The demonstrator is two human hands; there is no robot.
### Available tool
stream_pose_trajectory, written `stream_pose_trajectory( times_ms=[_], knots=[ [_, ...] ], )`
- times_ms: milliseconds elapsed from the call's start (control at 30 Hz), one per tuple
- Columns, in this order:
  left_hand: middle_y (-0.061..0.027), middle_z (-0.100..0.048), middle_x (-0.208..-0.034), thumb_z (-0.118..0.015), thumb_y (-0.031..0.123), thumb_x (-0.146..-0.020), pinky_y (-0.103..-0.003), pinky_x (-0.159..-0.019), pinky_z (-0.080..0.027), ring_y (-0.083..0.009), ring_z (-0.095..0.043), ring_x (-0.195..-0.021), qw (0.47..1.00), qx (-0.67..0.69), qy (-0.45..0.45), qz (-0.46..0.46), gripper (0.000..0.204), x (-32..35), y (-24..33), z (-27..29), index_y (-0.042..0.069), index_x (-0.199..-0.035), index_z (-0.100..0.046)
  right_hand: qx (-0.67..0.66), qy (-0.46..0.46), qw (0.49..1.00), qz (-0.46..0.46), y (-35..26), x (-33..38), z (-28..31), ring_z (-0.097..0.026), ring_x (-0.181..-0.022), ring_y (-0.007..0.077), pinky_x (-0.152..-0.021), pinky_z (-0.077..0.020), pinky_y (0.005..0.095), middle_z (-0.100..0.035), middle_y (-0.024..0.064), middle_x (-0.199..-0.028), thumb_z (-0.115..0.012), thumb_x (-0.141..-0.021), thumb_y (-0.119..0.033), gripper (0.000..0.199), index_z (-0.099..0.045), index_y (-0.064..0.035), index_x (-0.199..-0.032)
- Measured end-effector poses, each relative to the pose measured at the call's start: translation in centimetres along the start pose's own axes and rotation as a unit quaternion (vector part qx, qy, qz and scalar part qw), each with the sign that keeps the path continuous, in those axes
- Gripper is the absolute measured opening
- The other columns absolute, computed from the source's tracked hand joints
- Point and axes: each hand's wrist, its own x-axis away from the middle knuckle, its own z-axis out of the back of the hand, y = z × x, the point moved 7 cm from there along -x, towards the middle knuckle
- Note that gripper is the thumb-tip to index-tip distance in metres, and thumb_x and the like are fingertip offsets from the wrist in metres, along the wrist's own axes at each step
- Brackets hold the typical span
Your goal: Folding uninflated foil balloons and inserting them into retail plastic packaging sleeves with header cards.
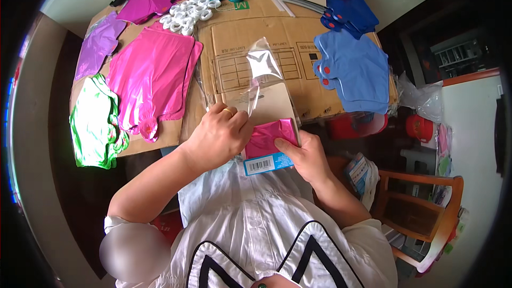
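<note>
Probably the packet [269, 137] is light and slippery; better to hold the stiffer card [274, 101]. The right hand [305, 159] grips its side; the left hand [221, 130] curls, pinch unclear.

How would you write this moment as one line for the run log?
left hand: at clear bag, grip unclear | right hand: holds card, pink foil | nearby: white rings, light-blue foil
</note>
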Motion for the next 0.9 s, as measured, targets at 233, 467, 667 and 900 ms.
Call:
stream_pose_trajectory(
  times_ms=[233, 467, 667, 900],
  knots=[
    [-0.0061, -0.054, -0.081, -0.068, 0.010, -0.067, -0.034, -0.066, -0.044, -0.0218, -0.055, -0.070, 0.997, 0.019, -0.007, 0.068, 0.018, 1.7, 0.5, 0.6, 0.003, -0.081, -0.059, -0.096, 0.006, 0.995, 0.033, 1.1, -0.2, -1.6, -0.057, -0.067, 0.0049, -0.057, -0.0470, 0.0233, -0.066, 0.0005, -0.080, -0.069, -0.088, -0.014, 0.021, -0.064, 0.0002, -0.103],
    [-0.0070, -0.056, -0.084, -0.067, 0.007, -0.069, -0.037, -0.067, -0.046, -0.0237, -0.057, -0.069, 0.992, 0.040, 0.043, 0.111, 0.017, 2.3, 0.1, 1.1, 0.003, -0.084, -0.060, -0.237, -0.067, 0.968, -0.041, 1.0, -0.6, -3.7, -0.059, -0.070, 0.0060, -0.059, -0.0488, 0.0240, -0.067, 0.0028, -0.082, -0.071, -0.087, -0.014, 0.023, -0.064, 0.0009, -0.103],
    [-0.0081, -0.057, -0.085, -0.066, 0.009, -0.071, -0.037, -0.068, -0.047, -0.0241, -0.059, -0.071, 0.987, -0.021, -0.012, 0.159, 0.019, 2.3, 0.5, -0.2, 0.003, -0.088, -0.060, -0.129, -0.047, 0.990, -0.040, 1.9, -1.0, -3.9, -0.059, -0.067, 0.0073, -0.057, -0.0486, 0.0244, -0.067, 0.0040, -0.082, -0.073, -0.085, -0.016, 0.024, -0.064, 0.0002, -0.100],
    [-0.0059, -0.055, -0.080, -0.063, 0.015, -0.071, -0.035, -0.066, -0.046, -0.0203, -0.058, -0.069, 0.998, -0.017, 0.018, 0.060, 0.022, -0.9, 1.1, -0.6, 0.003, -0.089, -0.059, -0.161, -0.047, 0.986, -0.010, 1.7, -1.1, -4.7, -0.058, -0.065, 0.0079, -0.055, -0.0477, 0.0254, -0.065, 0.0038, -0.079, -0.074, -0.083, -0.014, 0.021, -0.063, -0.0002, -0.096]
  ],
)
